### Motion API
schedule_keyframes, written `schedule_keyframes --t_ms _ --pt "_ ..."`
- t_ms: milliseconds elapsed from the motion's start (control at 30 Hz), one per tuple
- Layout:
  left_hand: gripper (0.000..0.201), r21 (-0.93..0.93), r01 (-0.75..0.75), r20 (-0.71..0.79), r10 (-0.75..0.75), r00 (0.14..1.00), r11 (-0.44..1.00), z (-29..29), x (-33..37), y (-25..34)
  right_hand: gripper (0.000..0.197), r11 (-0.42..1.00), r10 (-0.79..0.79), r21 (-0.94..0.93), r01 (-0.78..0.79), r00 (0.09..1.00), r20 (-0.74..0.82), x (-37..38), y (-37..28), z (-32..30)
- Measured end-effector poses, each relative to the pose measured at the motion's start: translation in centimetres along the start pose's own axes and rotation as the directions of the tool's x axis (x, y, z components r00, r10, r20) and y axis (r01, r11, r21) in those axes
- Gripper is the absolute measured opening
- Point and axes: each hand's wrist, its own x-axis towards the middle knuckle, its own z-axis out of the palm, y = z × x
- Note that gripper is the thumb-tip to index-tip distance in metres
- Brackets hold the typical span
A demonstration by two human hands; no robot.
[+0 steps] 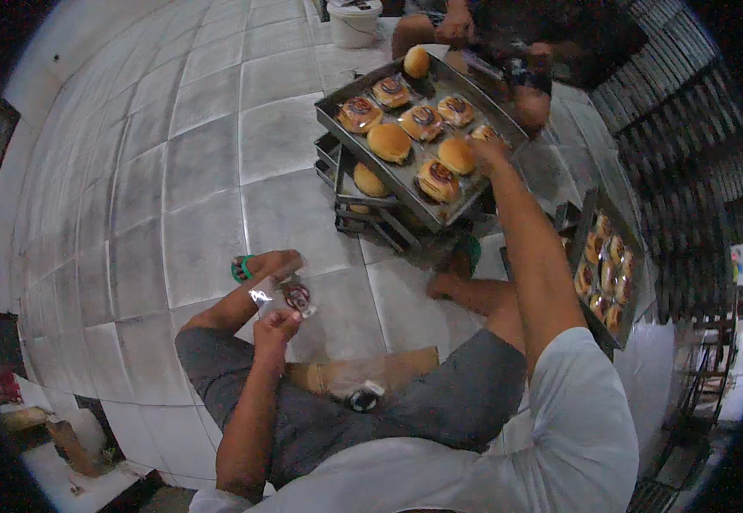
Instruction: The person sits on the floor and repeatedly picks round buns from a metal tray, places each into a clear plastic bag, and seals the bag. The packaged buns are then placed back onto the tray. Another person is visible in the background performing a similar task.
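My left hand (277,328) pinches a clear plastic bag (284,295) with a dark reddish printed design, held up over my left thigh; no bun shows inside it. My right arm stretches forward to a metal tray (411,188) of round golden buns. Its hand (491,156) closes on the right side of a bare bun (454,156), with the fingertips partly blurred. Around it lie wrapped buns (421,123) in printed clear bags, plus other bare ones, such as a bun (389,143) at the left and another bun (417,61) in the far corner.
More trays (380,218) are stacked beneath, one holding a bun (370,179). At right stands a tray (632,282) of wrapped buns. A strip of brown cardboard (410,363) and a roll of tape (363,399) lie between my thighs. Another person (457,26) sits beyond, near a white bucket (355,23).
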Motion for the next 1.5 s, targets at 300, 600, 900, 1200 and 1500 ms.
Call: schedule_keyframes --t_ms 300,600,900,1200,1500 --pt "0.024 -0.014 0.144 0.025 -0.143 0.989 0.990 1.6 2.4 1.9 0.060 0.984 -0.152 0.115 0.138 0.981 0.122 2.0 1.4 -0.6" --pt "0.046 -0.762 0.265 0.162 -0.222 0.961 0.590 4.4 0.0 2.6 0.059 0.732 -0.356 0.678 -0.068 0.811 0.465 -39.0 2.6 -7.0" --pt "0.044 -0.534 -0.268 -0.152 0.222 0.963 0.802 13.3 -14.4 11.8 0.046 0.616 -0.701 0.472 0.631 0.712 -0.037 -49.3 0.2 -8.0" --pt "0.048 -0.418 -0.362 0.198 0.473 0.859 0.833 13.8 -19.4 12.2 0.039 0.399 -0.477 0.842 -0.362 0.702 0.528 -47.0 3.6 -10.9" --pt "0.089 -0.477 -0.204 0.251 0.355 0.901 0.855 13.9 -18.1 10.2 0.047 0.702 -0.527 0.636 0.320 0.834 0.161 -47.8 2.9 -12.4"
